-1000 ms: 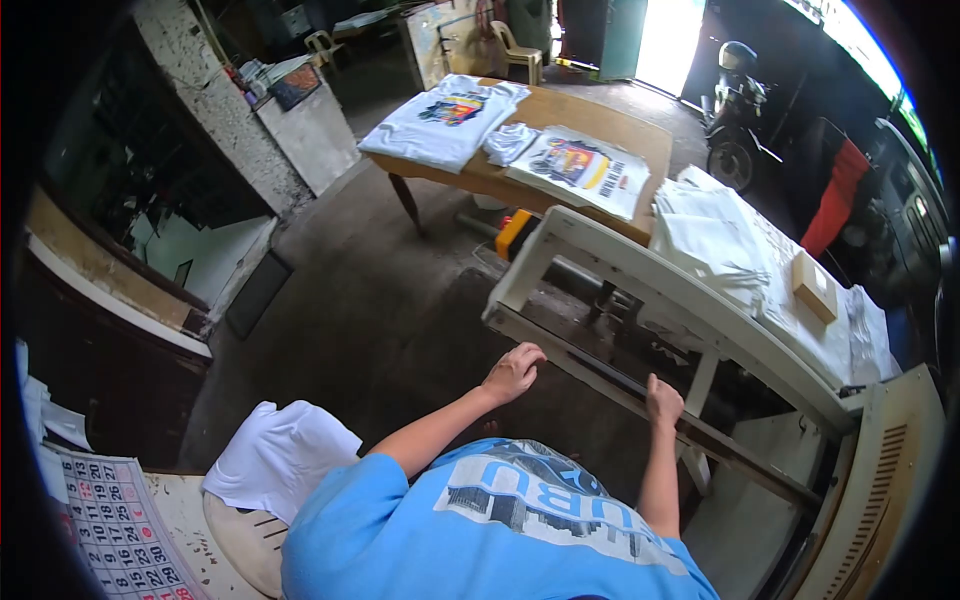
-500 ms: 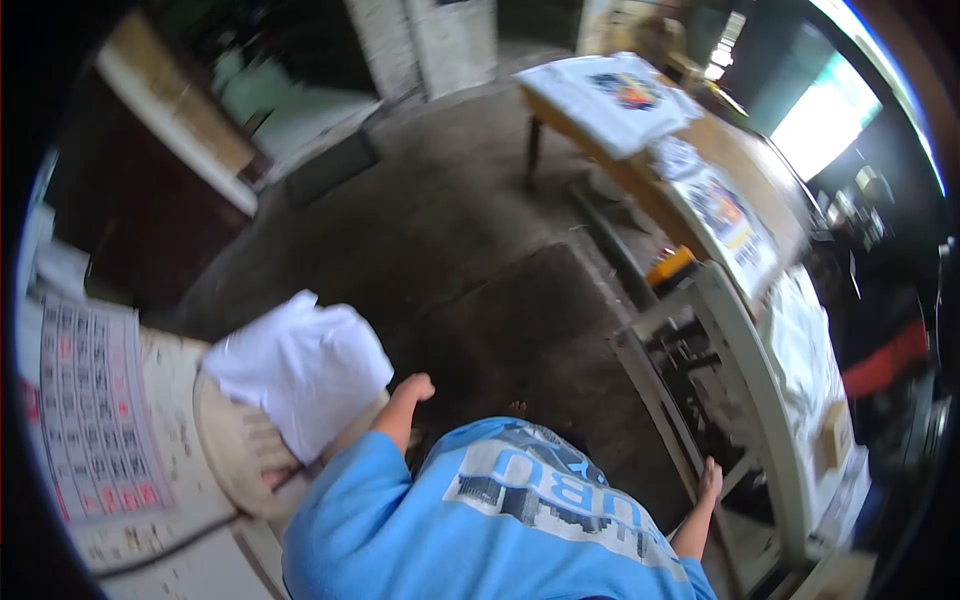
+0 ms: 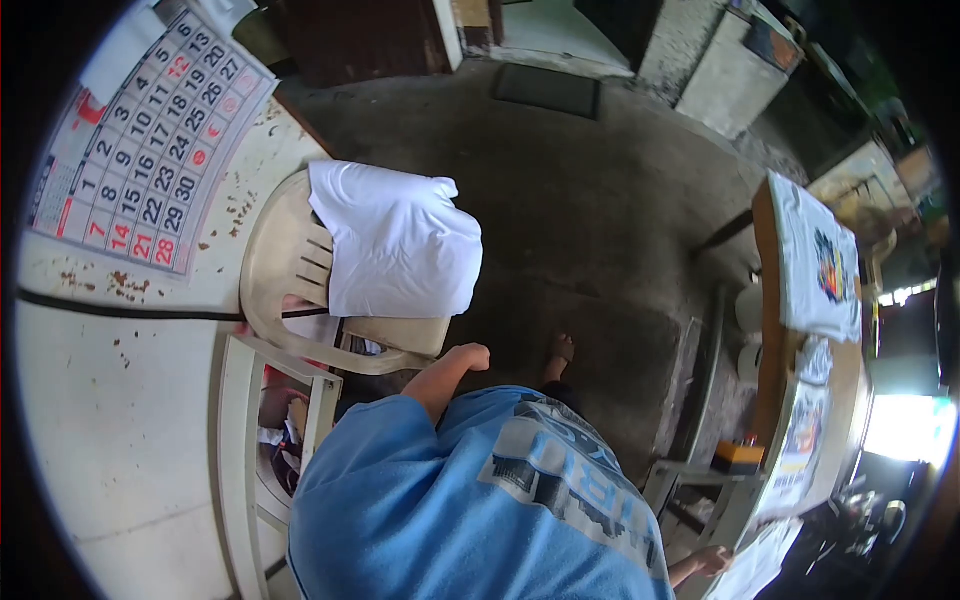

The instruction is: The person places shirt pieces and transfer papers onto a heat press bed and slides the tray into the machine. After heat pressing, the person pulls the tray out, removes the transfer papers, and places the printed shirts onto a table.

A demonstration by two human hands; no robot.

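My left hand hangs in front of my body with its fingers curled in, and nothing shows in it. Just beyond it stands a beige plastic chair. A white cloth, seemingly a shirt, is draped over the chair's seat and arm; the hand is apart from it. My right hand is low at the right, fingers curled and holding nothing visible. It is beside the table frame and close to a white cloth; whether it touches either cannot be told.
A wall calendar hangs at the left above a white frame. On the right, a wooden table holds printed white shirts. An orange-and-black box sits near its corner. A dark mat lies by the doorway.
My view has swung left, bringing the chair and calendar closer and shifting the shirt table rightward. My foot shows more clearly. Both hands look free of objects in both frames.
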